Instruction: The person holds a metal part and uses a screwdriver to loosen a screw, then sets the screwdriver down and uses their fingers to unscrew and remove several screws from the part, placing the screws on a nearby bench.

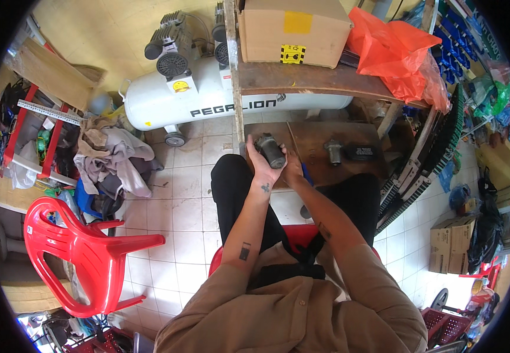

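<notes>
My left hand (261, 163) is wrapped from below round a dark, grimy metal cylinder (272, 152) that looks like a small electric motor. Against the cylinder's right side, my right hand (292, 167) is closed with bent fingers; its fingertips are partly hidden. A slim blue thing (307, 174) shows beside the right hand, too small to name. On the brown wooden bench (310, 134) in front of me lie a similar grey metal cylinder (334, 152) and a flat black box-shaped piece (361, 152), both to the right of my hands.
Above the bench, a wooden shelf (313, 79) carries a cardboard box (293, 32) and an orange plastic bag (391, 50). A white air compressor (161, 103) stands behind. At left are a red plastic chair (99, 253) and piled cloths (114, 153); at right, cartons (452, 244).
</notes>
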`<state>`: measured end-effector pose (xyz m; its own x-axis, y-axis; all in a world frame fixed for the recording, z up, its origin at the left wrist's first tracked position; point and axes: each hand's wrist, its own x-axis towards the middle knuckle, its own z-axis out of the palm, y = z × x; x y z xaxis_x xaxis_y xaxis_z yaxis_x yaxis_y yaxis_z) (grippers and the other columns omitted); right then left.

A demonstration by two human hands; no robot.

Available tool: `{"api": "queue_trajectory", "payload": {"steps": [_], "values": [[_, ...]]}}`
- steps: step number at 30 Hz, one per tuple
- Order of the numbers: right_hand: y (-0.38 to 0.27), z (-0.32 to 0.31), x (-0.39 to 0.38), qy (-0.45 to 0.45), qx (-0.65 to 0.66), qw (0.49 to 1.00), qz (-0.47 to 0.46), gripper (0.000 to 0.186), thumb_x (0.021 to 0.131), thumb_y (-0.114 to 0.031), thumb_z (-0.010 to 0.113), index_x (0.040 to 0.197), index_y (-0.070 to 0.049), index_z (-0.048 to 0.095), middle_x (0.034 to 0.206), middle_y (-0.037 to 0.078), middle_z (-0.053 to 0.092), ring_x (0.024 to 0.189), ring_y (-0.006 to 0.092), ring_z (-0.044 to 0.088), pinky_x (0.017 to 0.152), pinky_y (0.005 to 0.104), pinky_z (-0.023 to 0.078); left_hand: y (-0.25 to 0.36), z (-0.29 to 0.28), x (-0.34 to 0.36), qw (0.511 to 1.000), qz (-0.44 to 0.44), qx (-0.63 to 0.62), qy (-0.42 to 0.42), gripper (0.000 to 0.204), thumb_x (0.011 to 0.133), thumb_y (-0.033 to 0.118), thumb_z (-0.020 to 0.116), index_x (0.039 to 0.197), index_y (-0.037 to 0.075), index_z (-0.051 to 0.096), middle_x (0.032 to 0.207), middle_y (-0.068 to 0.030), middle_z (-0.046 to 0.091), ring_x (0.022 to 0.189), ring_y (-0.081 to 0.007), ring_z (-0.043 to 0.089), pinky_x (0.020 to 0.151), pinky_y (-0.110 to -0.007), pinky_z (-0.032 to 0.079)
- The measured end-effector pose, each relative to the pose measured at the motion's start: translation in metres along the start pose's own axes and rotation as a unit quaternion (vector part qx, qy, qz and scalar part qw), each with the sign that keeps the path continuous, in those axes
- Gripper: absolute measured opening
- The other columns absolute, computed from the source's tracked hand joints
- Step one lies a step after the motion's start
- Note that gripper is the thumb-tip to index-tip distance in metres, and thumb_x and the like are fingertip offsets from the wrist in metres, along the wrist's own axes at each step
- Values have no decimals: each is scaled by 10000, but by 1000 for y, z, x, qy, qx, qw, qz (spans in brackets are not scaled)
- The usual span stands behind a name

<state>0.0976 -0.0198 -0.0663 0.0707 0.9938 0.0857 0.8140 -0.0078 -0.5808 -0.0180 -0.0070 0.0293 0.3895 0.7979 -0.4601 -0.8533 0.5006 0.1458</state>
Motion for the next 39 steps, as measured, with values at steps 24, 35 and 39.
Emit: {"api": "queue_trajectory", "payload": {"steps": [24,35,39], "values": [[12,-91,-37,72,260,959,89,220,964,-167,649,1079,20,644,867,152,703,753,200,685,642,316,533,-17,-1,9,999,-42,18,13,546,806,636,561,928,106,611,798,-114,613,693,-257,598,631,-364,481],[-7,-94,-43,159,460,873,35,146,922,-60,700,1018,37,650,898,92,700,763,128,655,666,251,532,-51,-4,15,991,27,134,-4,447,838,567,485,877,140,614,801,-73,636,720,-254,618,636,-407,507],[-15,-91,-37,156,335,929,30,143,905,-46,716,1012,42,683,896,84,718,784,111,661,723,246,531,-51,-17,27,984,76,159,-7,380,852,499,494,889,149,637,844,-27,657,792,-200,628,721,-357,512]]}}
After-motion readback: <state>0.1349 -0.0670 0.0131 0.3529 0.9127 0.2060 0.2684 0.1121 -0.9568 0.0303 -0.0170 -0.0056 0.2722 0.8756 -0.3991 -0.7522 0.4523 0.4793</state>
